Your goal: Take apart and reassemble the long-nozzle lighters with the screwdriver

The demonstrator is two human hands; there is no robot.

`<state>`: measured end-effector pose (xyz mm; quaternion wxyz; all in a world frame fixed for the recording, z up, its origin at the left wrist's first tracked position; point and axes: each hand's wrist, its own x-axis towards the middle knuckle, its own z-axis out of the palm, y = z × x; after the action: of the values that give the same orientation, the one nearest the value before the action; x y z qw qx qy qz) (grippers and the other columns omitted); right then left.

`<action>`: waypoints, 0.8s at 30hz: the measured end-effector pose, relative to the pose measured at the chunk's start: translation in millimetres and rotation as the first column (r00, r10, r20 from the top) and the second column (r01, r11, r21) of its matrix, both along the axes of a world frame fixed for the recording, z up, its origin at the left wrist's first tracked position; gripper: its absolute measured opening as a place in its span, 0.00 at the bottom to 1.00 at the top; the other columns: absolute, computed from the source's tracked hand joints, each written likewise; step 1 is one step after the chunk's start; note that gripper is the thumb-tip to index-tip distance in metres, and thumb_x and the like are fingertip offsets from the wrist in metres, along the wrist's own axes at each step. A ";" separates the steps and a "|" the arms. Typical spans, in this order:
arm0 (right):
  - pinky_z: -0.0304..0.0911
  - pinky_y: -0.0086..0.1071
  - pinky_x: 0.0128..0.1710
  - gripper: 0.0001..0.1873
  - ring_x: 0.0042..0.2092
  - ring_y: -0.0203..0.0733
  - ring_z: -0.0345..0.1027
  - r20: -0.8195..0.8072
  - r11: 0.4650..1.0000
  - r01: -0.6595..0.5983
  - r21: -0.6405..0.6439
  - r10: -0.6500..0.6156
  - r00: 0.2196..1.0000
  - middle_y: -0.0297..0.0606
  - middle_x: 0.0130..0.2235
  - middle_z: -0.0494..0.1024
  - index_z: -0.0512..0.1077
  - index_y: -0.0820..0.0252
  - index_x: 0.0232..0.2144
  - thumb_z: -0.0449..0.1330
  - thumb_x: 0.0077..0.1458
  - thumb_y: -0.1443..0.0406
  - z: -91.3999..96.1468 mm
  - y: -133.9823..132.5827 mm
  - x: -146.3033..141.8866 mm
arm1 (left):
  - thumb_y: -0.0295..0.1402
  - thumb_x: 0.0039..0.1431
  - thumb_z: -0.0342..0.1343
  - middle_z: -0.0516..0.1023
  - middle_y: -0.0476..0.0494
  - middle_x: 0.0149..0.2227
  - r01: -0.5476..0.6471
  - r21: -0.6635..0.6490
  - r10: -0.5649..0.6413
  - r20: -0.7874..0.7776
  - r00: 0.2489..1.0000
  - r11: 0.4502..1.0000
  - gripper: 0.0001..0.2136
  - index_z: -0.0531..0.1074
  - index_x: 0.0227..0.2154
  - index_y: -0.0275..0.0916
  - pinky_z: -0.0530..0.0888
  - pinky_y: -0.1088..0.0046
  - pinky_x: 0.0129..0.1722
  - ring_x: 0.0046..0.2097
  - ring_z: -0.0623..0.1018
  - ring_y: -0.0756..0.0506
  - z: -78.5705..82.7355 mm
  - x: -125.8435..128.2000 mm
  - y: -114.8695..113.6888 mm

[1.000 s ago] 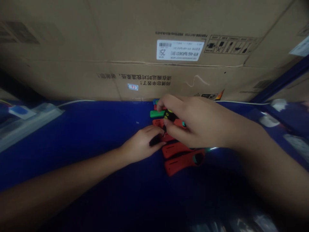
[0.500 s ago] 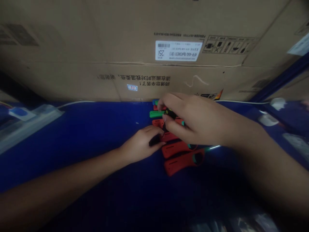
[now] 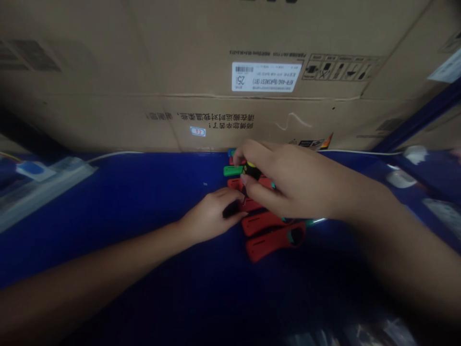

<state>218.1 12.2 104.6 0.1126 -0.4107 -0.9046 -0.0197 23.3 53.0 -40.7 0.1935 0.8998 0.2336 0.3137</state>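
Observation:
A row of red plastic handles (image 3: 273, 242) with teal ends lies on the blue table (image 3: 126, 202), with a green piece (image 3: 232, 170) at its far end. My right hand (image 3: 291, 185) hovers over the row, its fingers pinched on a small black and yellow tool (image 3: 251, 170). My left hand (image 3: 211, 216) rests on the table at the left side of the row, fingers curled around a small black part (image 3: 231, 209) that touches a red handle.
A large cardboard box (image 3: 216, 72) with a white label stands right behind the row. Clear plastic packets (image 3: 43, 175) lie at the left. White objects (image 3: 399, 178) and a white cable sit at the right.
My right hand has shifted only slightly over the row, still pinching the black and yellow tool. My left hand has stayed in place.

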 end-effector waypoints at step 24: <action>0.48 0.32 0.29 0.12 0.31 0.38 0.63 -0.016 1.000 -0.004 0.012 0.004 1.000 0.41 0.34 0.75 0.70 0.64 0.39 0.51 0.62 0.60 0.9 0.1 0.9 | 0.32 0.61 0.61 0.80 0.44 0.42 -0.001 -0.029 0.001 0.008 1.000 1.000 0.08 0.72 0.42 0.38 0.78 0.66 0.44 0.44 0.80 0.44 -0.4 -0.3 -0.3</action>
<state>219.0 12.3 105.4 0.1224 -0.4085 -0.9043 -0.0214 23.0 52.6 -41.1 0.2073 0.8954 0.2379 0.3141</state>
